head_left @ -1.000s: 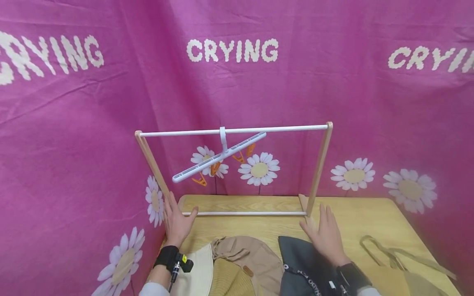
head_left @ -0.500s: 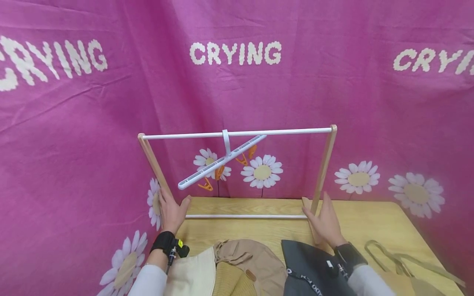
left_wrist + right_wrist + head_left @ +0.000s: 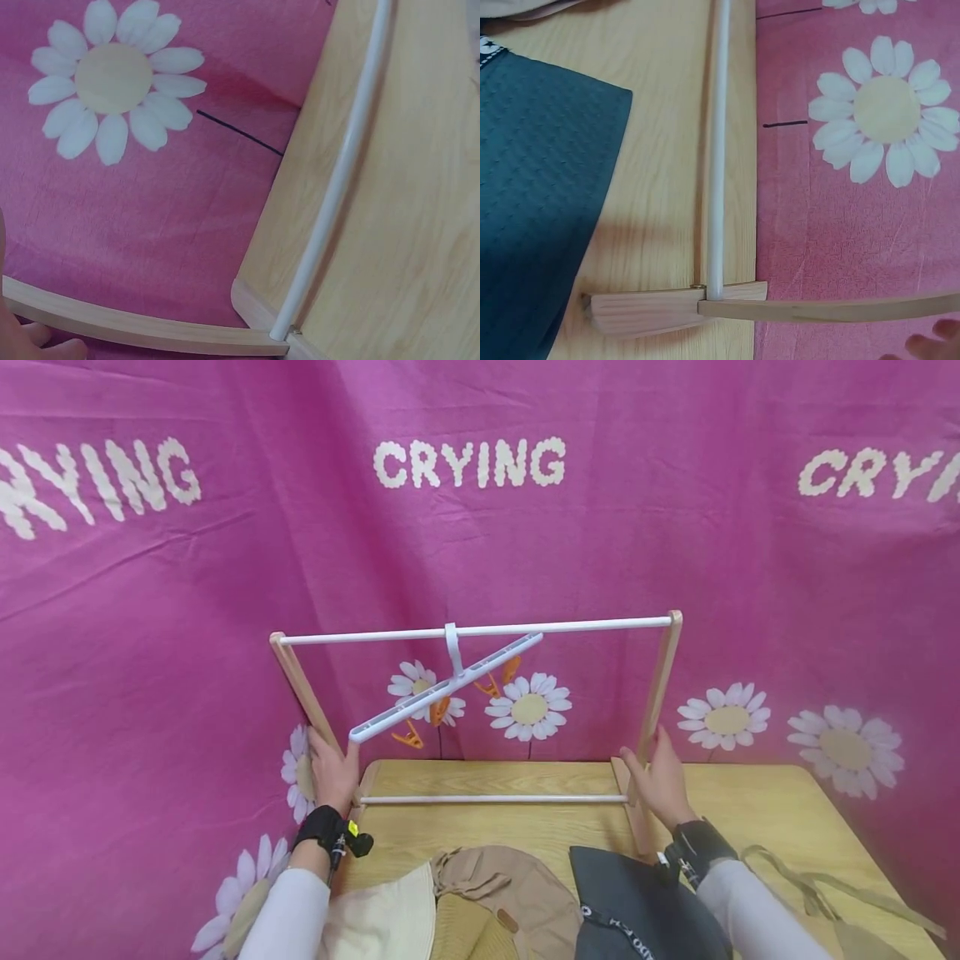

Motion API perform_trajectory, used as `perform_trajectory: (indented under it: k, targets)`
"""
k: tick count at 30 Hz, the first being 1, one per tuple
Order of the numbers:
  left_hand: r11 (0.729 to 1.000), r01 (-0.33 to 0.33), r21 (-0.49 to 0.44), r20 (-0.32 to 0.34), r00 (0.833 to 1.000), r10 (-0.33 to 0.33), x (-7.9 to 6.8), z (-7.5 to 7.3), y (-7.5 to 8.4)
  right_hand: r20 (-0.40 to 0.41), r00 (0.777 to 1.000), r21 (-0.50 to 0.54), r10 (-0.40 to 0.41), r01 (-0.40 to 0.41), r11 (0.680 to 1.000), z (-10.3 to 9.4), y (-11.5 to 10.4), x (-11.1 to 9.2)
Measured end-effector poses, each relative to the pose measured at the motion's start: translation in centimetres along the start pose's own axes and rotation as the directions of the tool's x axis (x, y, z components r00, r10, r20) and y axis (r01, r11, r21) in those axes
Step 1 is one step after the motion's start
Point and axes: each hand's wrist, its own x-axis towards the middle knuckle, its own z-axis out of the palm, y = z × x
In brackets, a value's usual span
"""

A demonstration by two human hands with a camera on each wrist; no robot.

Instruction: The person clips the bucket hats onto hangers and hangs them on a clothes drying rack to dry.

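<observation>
A small rack (image 3: 570, 627) with wooden side posts and white crossbars stands on the table. My left hand (image 3: 335, 777) grips its left post low down, thumb in front. In the left wrist view, curled fingers (image 3: 45, 346) show at the post's far side. The right hand (image 3: 662, 785) holds the lower right post between thumb and fingers; only fingertips (image 3: 930, 345) beside the post appear in the right wrist view. From the top bar hangs a pale blue hanger (image 3: 450, 683), turned at a slant, with several orange clips (image 3: 409, 737).
Several hats lie at the front: a cream one (image 3: 382, 910), a tan one (image 3: 525, 881), a mustard ribbed one (image 3: 465, 935) and a dark one (image 3: 630, 893). A strapped tan item (image 3: 862, 935) lies right. Pink curtain (image 3: 480, 552) encloses the table (image 3: 750, 818).
Both hands have moved forward and up to the rack's posts and taken hold of them. The hanger has swung slightly. The view has shifted a little.
</observation>
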Motion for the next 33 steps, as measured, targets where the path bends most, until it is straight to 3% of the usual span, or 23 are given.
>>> perform_trajectory:
  k: [4, 9, 16, 28, 33]
  targets:
    - [1.0, -0.014, -0.012, -0.04, 0.999, 0.014, 1.0, 0.0, -0.3, -0.053, 0.999, -0.01, 0.0, -0.001, 1.0, 0.2, 0.1, 0.7]
    - [0.997, -0.037, 0.064, -0.115, 0.992, 0.044, 1.8, 0.0, -1.0, -0.114, 0.991, -0.071, -0.069, 0.062, 0.996, -0.1, 0.6, 1.6]
    - [0.978, -0.131, 0.165, -0.217, 0.962, 0.165, 2.8, -0.4, -1.1, -0.012, 0.996, -0.169, -0.088, 0.085, 0.982, -1.4, 0.9, 3.3]
    - [0.971, -0.091, 0.221, -0.197, 0.971, 0.136, 2.2, -0.8, -0.8, 0.045, 0.997, -0.242, -0.064, 0.073, 0.968, -1.7, 1.1, 3.5]
    - [0.964, -0.133, 0.229, -0.205, 0.962, 0.181, 2.1, -0.5, -0.7, 0.039, 0.995, -0.248, -0.089, 0.096, 0.964, -2.0, 1.7, 3.7]
